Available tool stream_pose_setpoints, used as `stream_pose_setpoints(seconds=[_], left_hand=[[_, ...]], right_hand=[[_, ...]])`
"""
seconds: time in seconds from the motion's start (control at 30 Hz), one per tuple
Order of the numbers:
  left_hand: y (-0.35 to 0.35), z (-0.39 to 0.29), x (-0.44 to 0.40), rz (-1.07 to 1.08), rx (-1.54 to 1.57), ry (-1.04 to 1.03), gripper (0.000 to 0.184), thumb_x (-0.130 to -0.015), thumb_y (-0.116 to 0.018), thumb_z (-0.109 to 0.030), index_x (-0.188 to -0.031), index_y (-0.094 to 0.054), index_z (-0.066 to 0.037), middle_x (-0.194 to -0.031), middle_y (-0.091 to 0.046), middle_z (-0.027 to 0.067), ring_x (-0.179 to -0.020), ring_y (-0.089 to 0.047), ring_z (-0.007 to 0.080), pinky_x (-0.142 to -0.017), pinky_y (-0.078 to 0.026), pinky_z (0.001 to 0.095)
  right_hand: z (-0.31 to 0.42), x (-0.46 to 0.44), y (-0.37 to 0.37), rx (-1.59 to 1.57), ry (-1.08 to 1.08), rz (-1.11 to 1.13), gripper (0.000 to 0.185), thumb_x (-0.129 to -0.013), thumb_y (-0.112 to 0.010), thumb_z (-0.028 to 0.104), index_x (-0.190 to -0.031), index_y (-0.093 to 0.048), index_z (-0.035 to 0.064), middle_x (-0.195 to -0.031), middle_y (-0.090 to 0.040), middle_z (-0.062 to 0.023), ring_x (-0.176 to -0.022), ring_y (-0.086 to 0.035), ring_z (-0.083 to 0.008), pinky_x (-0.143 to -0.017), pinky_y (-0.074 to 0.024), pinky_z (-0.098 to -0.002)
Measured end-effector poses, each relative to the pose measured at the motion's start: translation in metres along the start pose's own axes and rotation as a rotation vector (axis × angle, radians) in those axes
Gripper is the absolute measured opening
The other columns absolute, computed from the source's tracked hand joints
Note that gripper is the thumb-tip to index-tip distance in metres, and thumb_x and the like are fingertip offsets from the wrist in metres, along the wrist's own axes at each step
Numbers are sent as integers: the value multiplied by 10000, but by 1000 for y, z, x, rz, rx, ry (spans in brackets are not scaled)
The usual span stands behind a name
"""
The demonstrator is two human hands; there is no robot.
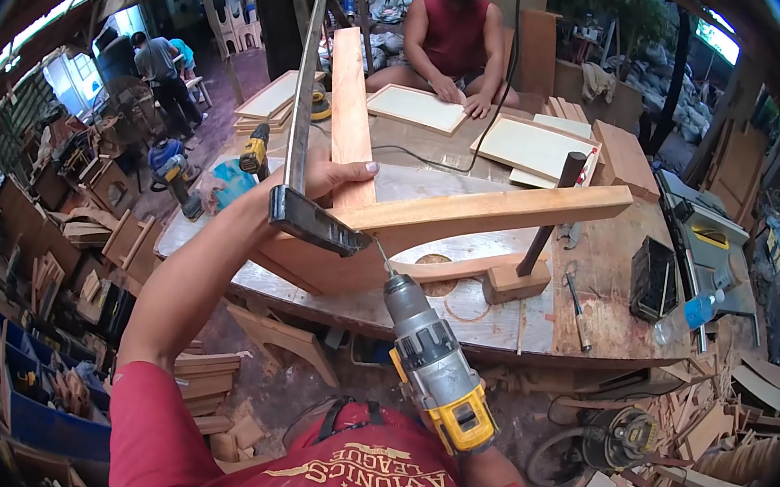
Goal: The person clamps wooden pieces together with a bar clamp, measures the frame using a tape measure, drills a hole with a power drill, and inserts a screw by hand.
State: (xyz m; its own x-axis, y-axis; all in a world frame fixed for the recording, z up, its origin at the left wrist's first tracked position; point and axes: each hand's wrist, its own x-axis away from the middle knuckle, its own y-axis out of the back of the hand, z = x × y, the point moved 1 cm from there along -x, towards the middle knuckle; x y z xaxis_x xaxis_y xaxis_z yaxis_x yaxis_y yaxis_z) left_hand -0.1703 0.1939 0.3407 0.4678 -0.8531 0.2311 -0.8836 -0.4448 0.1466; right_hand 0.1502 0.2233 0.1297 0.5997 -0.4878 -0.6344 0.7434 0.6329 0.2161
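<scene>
My left hand (pixel 342 178) wraps around the lower part of an upright wooden plank (pixel 356 97), thumb across its face. Beside the wrist stands a bar clamp (pixel 316 221), its long bar rising and its jaw against the joint of the wooden pieces. A curved wooden piece (pixel 498 213) extends rightward from that joint. A yellow and grey cordless drill (pixel 439 368) points up at the joint, its thin bit touching or nearly touching the wood. My right hand (pixel 484 463) holds the drill from below; its fingers are hidden behind the drill body.
A wooden mallet (pixel 518 278) stands on the worktable (pixel 616 310), near a hammer (pixel 579 311), a black box (pixel 654 279) and a plastic bottle (pixel 688 317). Opposite, a person (pixel 454 36) touches a framed panel (pixel 418 108). Another drill (pixel 255 151) lies left. Wood scraps cover the floor.
</scene>
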Motion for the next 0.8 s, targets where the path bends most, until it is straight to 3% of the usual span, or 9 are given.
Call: stream_pose_setpoints(seconds=[0.23,0.33,0.4,0.47,0.8], left_hand=[[-1,3,1,1,-11,-7,465,-937,-723,-249,-1234,-569,76,-1044,-700,157,-878,-729,220,-745,-603,334],[1,5,-2,-6,-53,-3,462,-940,-719,-250,-1232,-570,75,-1054,-697,161,-895,-726,218,-770,-598,332],[-3,3,3,-29,-70,-12,458,-941,-716,-249,-1231,-570,75,-1059,-695,162,-899,-724,216,-782,-595,333],[-6,-1,8,-11,-39,-5,458,-939,-716,-250,-1231,-573,72,-1057,-695,158,-893,-723,215,-783,-593,332],[-9,-1,13,16,0,-27,509,-917,-742,-284,-1201,-580,106,-1030,-704,173,-850,-734,229,-722,-602,345]], right_hand=[[11,1,7,123,105,-18,299,-757,-824,126,-1025,-720,44,-895,-742,-68,-775,-736,-194,-680,-592,-311],[16,-3,2,-14,16,-4,315,-743,-835,157,-1020,-727,53,-891,-741,-70,-767,-738,-203,-677,-589,-319],[0,19,-2,153,-31,158,481,-858,-710,320,-1287,-595,138,-1214,-647,-64,-1052,-661,-215,-870,-530,-407],[-6,32,-2,177,-102,226,521,-907,-662,385,-1379,-563,187,-1331,-625,-55,-1162,-637,-231,-954,-492,-459],[13,20,-1,87,-162,162,327,-884,-702,288,-1195,-667,196,-1155,-701,-32,-1014,-683,-251,-905,-492,-460]])
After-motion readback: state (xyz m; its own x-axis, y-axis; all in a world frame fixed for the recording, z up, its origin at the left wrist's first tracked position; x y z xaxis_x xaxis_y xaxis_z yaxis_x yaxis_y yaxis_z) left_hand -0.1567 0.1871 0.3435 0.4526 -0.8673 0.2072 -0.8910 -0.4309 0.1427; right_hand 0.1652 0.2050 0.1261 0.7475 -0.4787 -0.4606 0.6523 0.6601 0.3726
